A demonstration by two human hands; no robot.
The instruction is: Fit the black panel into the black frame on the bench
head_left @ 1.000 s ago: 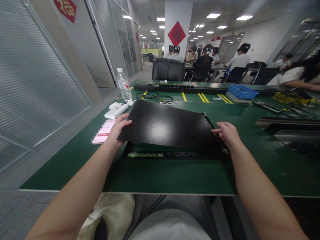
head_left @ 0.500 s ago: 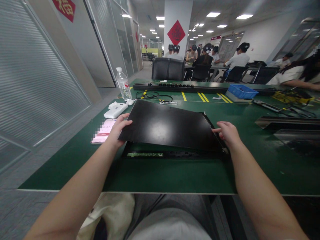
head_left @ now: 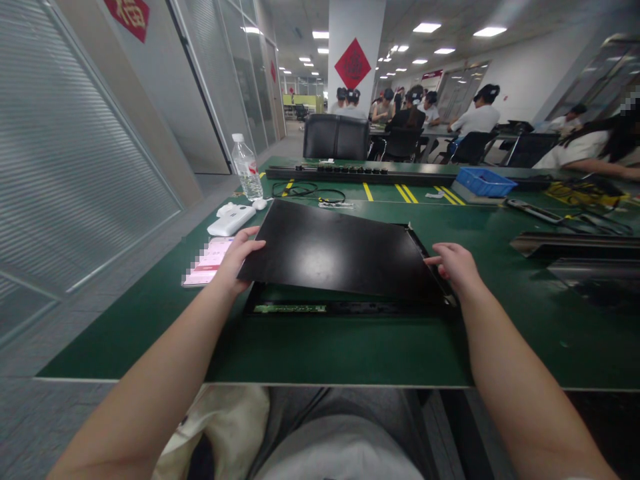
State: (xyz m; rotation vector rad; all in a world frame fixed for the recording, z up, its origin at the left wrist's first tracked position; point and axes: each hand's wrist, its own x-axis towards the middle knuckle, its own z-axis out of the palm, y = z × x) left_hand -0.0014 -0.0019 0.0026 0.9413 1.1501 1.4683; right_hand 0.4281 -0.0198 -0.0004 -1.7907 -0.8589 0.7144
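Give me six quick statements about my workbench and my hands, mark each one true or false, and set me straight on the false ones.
1. Your left hand holds the left end of a flat black rectangular panel. True.
2. The panel lies level. False: the panel is tilted, its left end raised above a thin black rectangular frame.
3. An open blue plastic tray is farther from you than your right hand. True.
4. The white-capped clear plastic bottle lies on its side. False: the bottle stands upright.
5. A phone with a pink screen is beside your left hand. True.
6. Your right hand holds the tray. False: your right hand is at the panel's right end.
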